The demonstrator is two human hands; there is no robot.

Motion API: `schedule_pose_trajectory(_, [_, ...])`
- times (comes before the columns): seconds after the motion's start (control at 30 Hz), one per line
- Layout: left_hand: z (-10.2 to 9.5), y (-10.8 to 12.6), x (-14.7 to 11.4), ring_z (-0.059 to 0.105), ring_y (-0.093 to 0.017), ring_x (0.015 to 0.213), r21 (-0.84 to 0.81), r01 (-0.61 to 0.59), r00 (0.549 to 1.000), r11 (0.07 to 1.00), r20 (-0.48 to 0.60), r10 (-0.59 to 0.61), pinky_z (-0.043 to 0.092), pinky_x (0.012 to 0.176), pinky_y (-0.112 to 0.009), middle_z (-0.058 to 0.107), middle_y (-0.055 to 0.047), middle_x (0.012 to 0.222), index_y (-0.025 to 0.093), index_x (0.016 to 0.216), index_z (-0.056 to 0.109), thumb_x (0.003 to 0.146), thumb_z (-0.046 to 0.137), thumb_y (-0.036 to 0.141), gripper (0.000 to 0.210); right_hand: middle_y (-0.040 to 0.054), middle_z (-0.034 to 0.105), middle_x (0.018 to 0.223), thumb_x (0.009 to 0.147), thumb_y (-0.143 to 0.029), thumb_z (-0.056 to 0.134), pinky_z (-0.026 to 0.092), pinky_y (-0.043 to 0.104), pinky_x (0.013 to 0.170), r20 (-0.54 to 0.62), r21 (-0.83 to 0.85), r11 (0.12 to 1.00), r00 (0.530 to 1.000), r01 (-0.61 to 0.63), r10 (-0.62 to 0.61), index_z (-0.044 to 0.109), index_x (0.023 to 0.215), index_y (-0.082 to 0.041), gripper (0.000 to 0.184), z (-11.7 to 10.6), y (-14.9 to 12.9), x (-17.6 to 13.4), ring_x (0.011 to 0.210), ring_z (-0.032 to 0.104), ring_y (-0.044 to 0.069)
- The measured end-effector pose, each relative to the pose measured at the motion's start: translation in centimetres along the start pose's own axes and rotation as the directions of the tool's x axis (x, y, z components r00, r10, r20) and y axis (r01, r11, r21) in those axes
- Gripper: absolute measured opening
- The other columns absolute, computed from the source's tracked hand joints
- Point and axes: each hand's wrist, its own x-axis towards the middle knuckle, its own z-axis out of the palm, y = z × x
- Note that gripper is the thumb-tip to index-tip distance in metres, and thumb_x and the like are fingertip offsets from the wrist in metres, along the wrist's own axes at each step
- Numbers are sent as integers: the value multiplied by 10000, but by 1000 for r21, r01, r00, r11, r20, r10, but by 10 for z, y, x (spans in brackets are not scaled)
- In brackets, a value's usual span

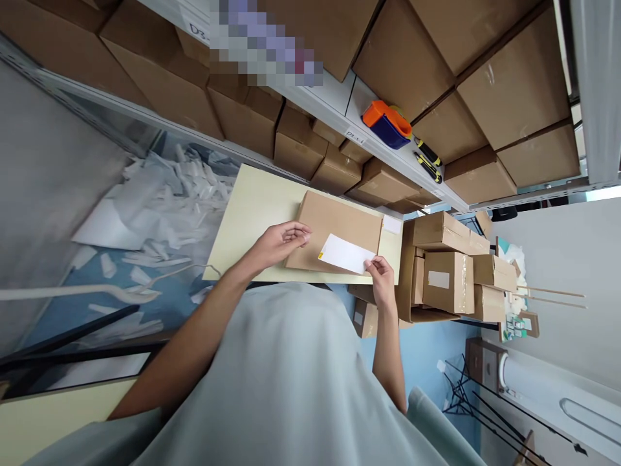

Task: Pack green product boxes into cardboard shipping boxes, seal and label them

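A flat brown cardboard box [339, 217] lies on the pale yellow table [237, 220] in front of me. Over its near right part is a white label [347, 254] with a small yellow mark at its left corner. My right hand [381, 275] pinches the label's right end between thumb and fingers. Near the box's left edge, my left hand [284, 244] hovers with fingers loosely curved and thumb apart, nothing visible in it. Another small white label [392, 224] lies at the table's right end, beyond the box.
Shelves of cartons [301, 139] line the far side. An orange and blue tape dispenser [387, 123] and two yellow-black utility knives [427, 158] rest on the shelf. Stacked boxes [449, 278] stand right; white packing scraps [165, 200] cover the floor at left.
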Motion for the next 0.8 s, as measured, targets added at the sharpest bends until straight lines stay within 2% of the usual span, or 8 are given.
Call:
schedule_pose_trajectory(0.23, [10, -1, 1, 781, -253, 962, 28, 28, 1000, 999, -7, -28, 666, 1005, -439, 837, -104, 1075, 228, 1053, 799, 736, 892, 717, 591, -2, 674, 872, 853, -533, 891, 548, 337, 874, 15, 25, 1000, 1000, 14, -14, 709, 911, -256, 336, 2, 3, 15, 847, 617, 189])
schedule_pose_trajectory(0.6, [45, 7, 11, 787, -294, 1128, 39, 35, 999, 999, -39, -34, 661, 1065, -443, 835, -128, 1189, 239, 1129, 805, 767, 886, 710, 599, 21, 733, 921, 821, -566, 909, 578, 342, 864, 41, 143, 989, 999, -34, 29, 724, 962, -246, 396, -27, 25, 49, 857, 665, 188])
schedule_pose_trajectory(0.8, [64, 7, 20, 793, -293, 1072, 26, 44, 997, 999, -62, -42, 663, 1063, -466, 842, -136, 1153, 222, 1130, 808, 728, 927, 717, 649, 29, 759, 961, 773, -553, 953, 595, 330, 871, 33, 267, 961, 997, -76, 70, 729, 962, -252, 420, -37, 26, 63, 924, 692, 197])
